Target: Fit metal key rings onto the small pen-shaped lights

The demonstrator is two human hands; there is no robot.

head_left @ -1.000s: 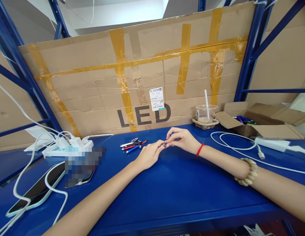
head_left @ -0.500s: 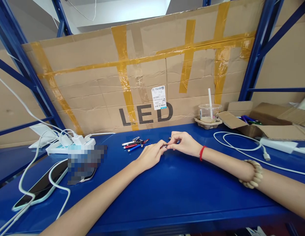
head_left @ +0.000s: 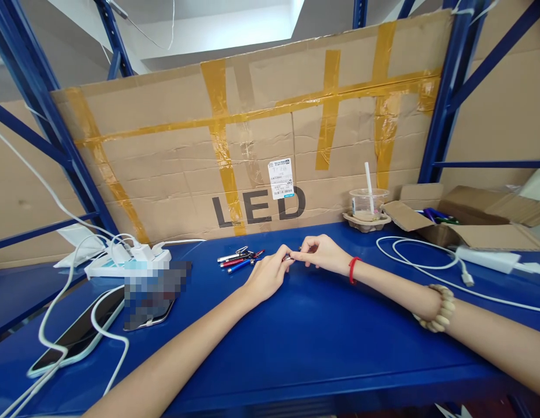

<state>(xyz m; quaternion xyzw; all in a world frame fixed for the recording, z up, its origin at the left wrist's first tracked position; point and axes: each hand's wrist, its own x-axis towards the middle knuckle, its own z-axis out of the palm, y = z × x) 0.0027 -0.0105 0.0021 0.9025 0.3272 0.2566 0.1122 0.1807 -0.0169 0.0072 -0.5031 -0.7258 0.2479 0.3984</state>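
My left hand [head_left: 268, 277] and my right hand [head_left: 322, 253] meet fingertip to fingertip low over the blue shelf [head_left: 296, 342]. Both pinch one small dark and silver part [head_left: 289, 256] between them; it is too small to name. My right wrist wears a red string, and a beaded bracelet sits further up that arm. Just left of my hands lie several pens [head_left: 239, 259] in red, blue and silver, resting on the shelf.
A taped cardboard sheet marked LED [head_left: 252, 151] stands at the back. A plastic cup with a straw [head_left: 368, 204] and an open cardboard box [head_left: 456, 223] sit at right, with a white cable [head_left: 421, 261]. At left are a power strip [head_left: 126, 262], white cables and a phone [head_left: 78, 334].
My hands stay joined on the small part; the right hand's fingers have curled lower onto it. The view has shifted slightly.
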